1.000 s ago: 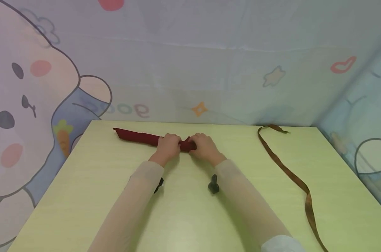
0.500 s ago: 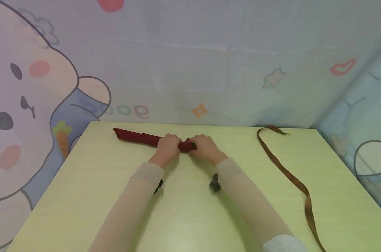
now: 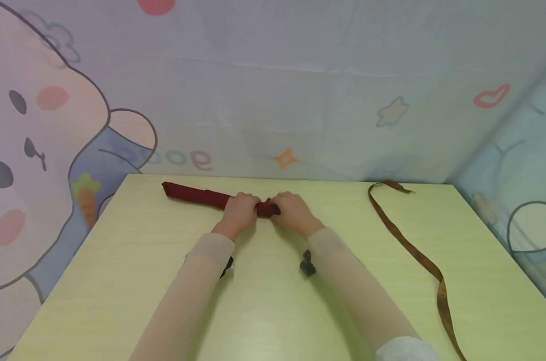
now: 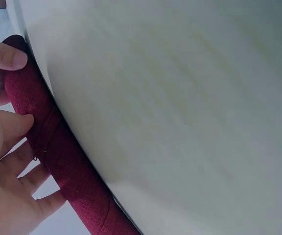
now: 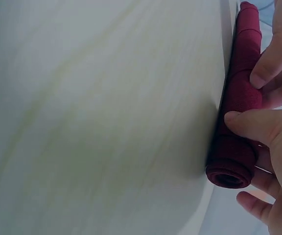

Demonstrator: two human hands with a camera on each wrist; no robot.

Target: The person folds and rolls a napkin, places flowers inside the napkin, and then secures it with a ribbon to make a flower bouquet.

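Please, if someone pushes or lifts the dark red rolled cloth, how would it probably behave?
The dark red rolled cloth would probably roll when pushed, because its end shows a round spiral. Its layered fabric suggests it may be light, and may bend or loosen when lifted. Its matte, woven surface probably gives good grip.

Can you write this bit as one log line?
left hand: grips roll | right hand: grips roll near one end | ribbon: on table, untouched

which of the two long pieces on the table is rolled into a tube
The dark red cloth: its end shows coiled layers in the right wrist view. The brown ribbon lies unrolled, in a loose, winding line.
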